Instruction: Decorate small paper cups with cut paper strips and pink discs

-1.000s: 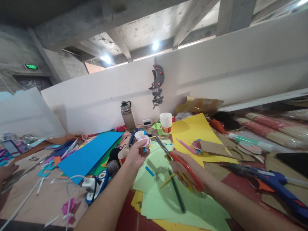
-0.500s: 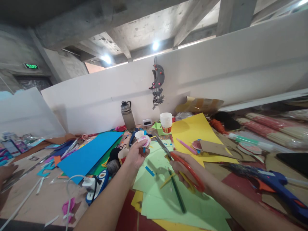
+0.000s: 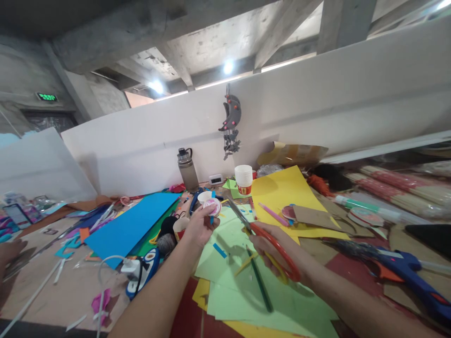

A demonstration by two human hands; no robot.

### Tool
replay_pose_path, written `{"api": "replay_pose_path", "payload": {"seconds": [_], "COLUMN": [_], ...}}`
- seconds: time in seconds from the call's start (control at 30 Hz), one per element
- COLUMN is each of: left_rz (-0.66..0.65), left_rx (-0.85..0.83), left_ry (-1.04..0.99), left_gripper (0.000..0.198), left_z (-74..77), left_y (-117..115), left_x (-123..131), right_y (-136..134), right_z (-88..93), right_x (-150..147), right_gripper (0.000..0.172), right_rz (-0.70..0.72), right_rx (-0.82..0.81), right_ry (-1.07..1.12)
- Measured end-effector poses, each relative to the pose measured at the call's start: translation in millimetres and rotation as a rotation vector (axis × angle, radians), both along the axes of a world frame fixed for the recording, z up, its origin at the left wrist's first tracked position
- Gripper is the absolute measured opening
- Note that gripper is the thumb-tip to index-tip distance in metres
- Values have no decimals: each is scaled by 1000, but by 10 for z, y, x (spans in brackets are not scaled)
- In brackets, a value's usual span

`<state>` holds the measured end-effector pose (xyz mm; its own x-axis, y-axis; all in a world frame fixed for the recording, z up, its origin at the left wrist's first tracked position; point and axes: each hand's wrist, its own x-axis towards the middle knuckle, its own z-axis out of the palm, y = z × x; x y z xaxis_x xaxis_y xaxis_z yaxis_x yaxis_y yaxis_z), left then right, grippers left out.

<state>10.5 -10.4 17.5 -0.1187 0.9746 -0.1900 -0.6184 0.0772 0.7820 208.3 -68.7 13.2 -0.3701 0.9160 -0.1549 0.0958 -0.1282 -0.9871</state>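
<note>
My left hand (image 3: 201, 227) pinches a small round pink-and-white piece (image 3: 212, 206) with bits of blue strip at its edge. Just behind it shows a white cup-like rim (image 3: 203, 197); I cannot tell whether the two are joined. My right hand (image 3: 265, 244) grips scissors (image 3: 278, 249) with red and yellow handles, their blades pointing up and left toward the round piece but apart from it. Beneath both hands lie light green paper sheets (image 3: 236, 293). On them are a dark green pencil (image 3: 260, 286), a blue strip (image 3: 219, 250) and a thin yellow strip (image 3: 244, 265).
Left are blue card (image 3: 132, 227), a power strip (image 3: 148, 272) and another person's hand (image 3: 12, 251). Behind stand a bottle (image 3: 188, 171) and stacked paper cups (image 3: 243, 176). Yellow card (image 3: 282, 183) and a blue glue gun (image 3: 405, 263) lie right.
A small yellow strip seen earlier between the round piece and the scissor tips no longer shows there. Both hands have barely moved.
</note>
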Motion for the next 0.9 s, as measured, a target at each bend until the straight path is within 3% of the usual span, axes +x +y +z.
{"api": "replay_pose_path", "payload": {"seconds": [0.6,0.9], "left_rz": [7,17], "left_rx": [-2,3], "left_ry": [4,44], "left_gripper": [29,29], "left_z": [-10,-48], "left_y": [15,38], "left_x": [-10,-50], "right_y": [6,99], "right_z": [-28,-132], "right_x": [-15,7], "right_gripper": [31,35], "right_rz": [-17,16], "right_rx": [-38,-6], "right_ry": [9,11]}}
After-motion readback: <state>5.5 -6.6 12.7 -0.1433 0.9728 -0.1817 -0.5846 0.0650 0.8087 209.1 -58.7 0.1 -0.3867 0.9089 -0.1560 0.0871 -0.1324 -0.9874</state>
